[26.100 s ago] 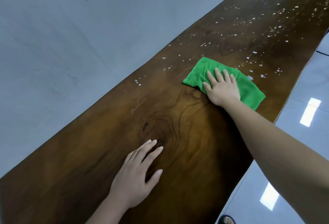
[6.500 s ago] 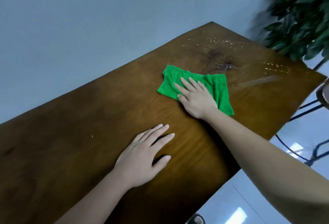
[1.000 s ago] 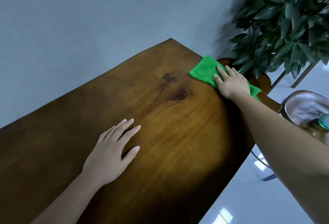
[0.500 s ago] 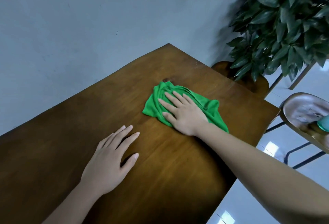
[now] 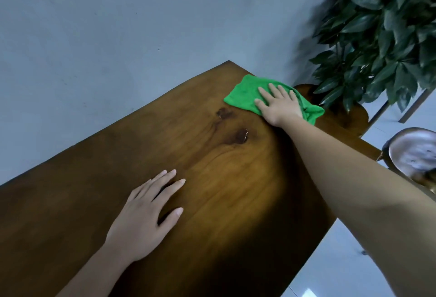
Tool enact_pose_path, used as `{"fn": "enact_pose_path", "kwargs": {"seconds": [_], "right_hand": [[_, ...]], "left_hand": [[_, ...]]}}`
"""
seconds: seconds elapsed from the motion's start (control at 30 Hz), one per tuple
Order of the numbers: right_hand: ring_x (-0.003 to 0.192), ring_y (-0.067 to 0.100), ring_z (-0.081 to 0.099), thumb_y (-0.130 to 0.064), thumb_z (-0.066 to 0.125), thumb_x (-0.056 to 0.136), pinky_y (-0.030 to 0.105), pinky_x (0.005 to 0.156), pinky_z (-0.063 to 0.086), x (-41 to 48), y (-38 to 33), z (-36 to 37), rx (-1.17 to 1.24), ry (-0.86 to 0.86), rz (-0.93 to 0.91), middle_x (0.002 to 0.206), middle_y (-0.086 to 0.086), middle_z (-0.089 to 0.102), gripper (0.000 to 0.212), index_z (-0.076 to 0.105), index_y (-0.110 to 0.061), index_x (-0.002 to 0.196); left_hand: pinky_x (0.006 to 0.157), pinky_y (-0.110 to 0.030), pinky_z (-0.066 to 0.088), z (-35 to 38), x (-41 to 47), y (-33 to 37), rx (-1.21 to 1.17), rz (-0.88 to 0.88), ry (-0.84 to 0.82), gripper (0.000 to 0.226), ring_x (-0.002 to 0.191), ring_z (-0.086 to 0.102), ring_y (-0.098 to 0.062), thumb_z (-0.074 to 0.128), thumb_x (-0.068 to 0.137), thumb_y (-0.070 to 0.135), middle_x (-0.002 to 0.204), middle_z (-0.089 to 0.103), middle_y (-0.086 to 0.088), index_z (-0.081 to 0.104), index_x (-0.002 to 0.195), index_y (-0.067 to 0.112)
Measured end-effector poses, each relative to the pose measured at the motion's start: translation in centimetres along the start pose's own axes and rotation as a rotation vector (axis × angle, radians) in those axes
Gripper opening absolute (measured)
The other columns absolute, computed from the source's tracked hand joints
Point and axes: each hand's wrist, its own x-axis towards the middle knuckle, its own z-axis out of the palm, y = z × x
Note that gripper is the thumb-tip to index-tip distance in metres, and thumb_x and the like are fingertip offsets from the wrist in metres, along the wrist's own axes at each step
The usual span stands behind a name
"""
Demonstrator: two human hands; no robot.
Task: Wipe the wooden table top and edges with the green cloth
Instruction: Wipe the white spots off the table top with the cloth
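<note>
At far table (image 5: 212,178) corner, right hand (image 5: 278,105) flat on green cloth (image 5: 243,94), left hand (image 5: 146,216) splayed, plant (image 5: 382,32) beside.

Bench (image 5: 224,178) top open and bare between the hands, wide passage across the middle. Left hand (image 5: 144,216) flat on the near part, blocking that patch. Right hand (image 5: 279,105) flat on green cloth (image 5: 243,95) at far right edge. Wall (image 5: 118,37) close along far side. Leafy plant (image 5: 382,32) crowding beyond the far corner; wooden stool (image 5: 415,153) near the right edge.
</note>
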Motion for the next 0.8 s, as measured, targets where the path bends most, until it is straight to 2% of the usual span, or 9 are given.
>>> {"fn": "enact_pose_path", "kwargs": {"seconds": [0.13, 0.3, 0.57, 0.8], "right_hand": [[0.17, 0.026, 0.007, -0.074, 0.014, 0.106, 0.051, 0.136, 0.006, -4.4, 4.7, -0.4, 0.051, 0.035, 0.173, 0.184, -0.002, 0.011, 0.073, 0.014, -0.047, 0.173], [0.171, 0.025, -0.001, -0.071, 0.009, 0.108, 0.05, 0.137, -0.001, -11.1, 7.1, 0.1, 0.029, 0.067, 0.255, 0.185, -0.001, 0.003, 0.073, 0.008, -0.043, 0.175], [0.171, 0.025, -0.007, -0.069, 0.006, 0.109, 0.048, 0.137, -0.005, -20.9, 6.3, 2.3, 0.022, 0.099, 0.311, 0.185, 0.0, -0.005, 0.072, 0.003, -0.039, 0.175], [0.17, 0.024, -0.011, -0.063, 0.006, 0.113, 0.046, 0.136, -0.008, -24.9, 6.2, 3.4, 0.035, 0.081, 0.219, 0.184, 0.001, -0.008, 0.068, 0.0, -0.037, 0.175]], "left_hand": [[0.133, -0.037, 0.012, 0.0, 0.0, 0.0, -0.01, 0.003, -0.004, 0.065, 0.169, 0.0, 0.003, 0.028, 0.11, 0.07, 0.182, 0.012, 0.026, 0.026, 0.172, 0.05], [0.135, -0.039, 0.012, 0.1, 0.0, -0.3, -0.012, 0.011, -0.008, 0.069, 0.17, 0.004, -0.002, 0.023, 0.109, 0.073, 0.184, 0.014, 0.021, 0.025, 0.173, 0.048], [0.137, -0.045, 0.016, 0.1, 0.1, -0.4, -0.011, 0.044, 0.006, 0.073, 0.171, 0.012, -0.01, 0.02, 0.108, 0.073, 0.184, 0.022, 0.013, 0.029, 0.173, 0.043], [0.135, -0.047, 0.021, 0.1, 0.4, 1.5, -0.035, 0.015, 0.028, 0.068, 0.17, 0.02, -0.013, 0.028, 0.112, 0.069, 0.182, 0.029, 0.009, 0.035, 0.172, 0.038]]}}
